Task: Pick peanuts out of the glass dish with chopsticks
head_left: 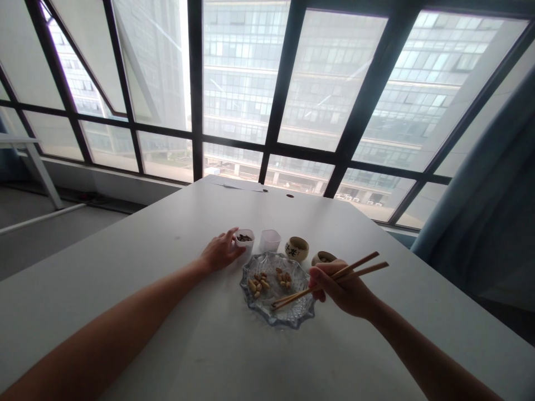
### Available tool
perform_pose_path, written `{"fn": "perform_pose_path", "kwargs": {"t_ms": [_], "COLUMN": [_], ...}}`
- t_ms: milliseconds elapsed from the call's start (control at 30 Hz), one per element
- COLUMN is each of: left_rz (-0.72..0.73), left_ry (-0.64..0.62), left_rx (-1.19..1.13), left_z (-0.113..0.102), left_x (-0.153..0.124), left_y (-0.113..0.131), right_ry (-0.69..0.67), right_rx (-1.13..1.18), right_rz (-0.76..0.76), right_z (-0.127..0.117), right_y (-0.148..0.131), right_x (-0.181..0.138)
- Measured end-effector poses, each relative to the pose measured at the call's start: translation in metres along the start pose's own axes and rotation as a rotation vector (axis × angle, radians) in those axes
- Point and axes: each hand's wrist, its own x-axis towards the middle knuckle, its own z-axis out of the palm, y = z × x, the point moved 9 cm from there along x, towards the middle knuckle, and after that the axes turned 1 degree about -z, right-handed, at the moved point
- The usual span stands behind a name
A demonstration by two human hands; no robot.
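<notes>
My left hand (223, 250) has its thumb and fingers around a small translucent plastic cup (246, 250) with dark seeds in it. My right hand (336, 284) grips a pair of wooden chopsticks (351, 271), tips close together and low over the glass plate (279, 321). Nothing shows between the tips. On this scalloped plate lie two small piles: peanuts (256, 285) on the left and brown nuts like almonds (283, 278) at the back right. Behind the plate stand a second translucent cup (270, 240) and a brown cup (296, 249) with dark characters. Another brown cup (322, 257) is partly hidden by my right hand.
The white table (167, 334) reaches to the large windows. At its far end lie papers (238, 183) and two small dark round spots. A blue curtain (472, 178) hangs at the right, and part of another white table (42, 167) stands at the left.
</notes>
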Motion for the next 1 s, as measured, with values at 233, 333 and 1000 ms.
{"fn": "perform_pose_path", "kwargs": {"t_ms": [233,333,1000], "left_rz": [0.004,-0.002,0.164], "left_ry": [0.008,0.018,-0.02], "left_rx": [0.0,-0.004,0.003], "left_z": [-0.001,-0.002,-0.017], "left_x": [0.0,0.0,0.053], "left_y": [0.0,0.0,0.064], "right_ry": [-0.029,-0.003,0.835], "right_rx": [-0.082,-0.053,0.046], "right_rz": [-0.094,-0.07,-0.038], "right_z": [0.006,0.005,-0.085], "right_y": [-0.014,-0.009,0.031], "right_x": [-0.002,-0.002,-0.019]}}
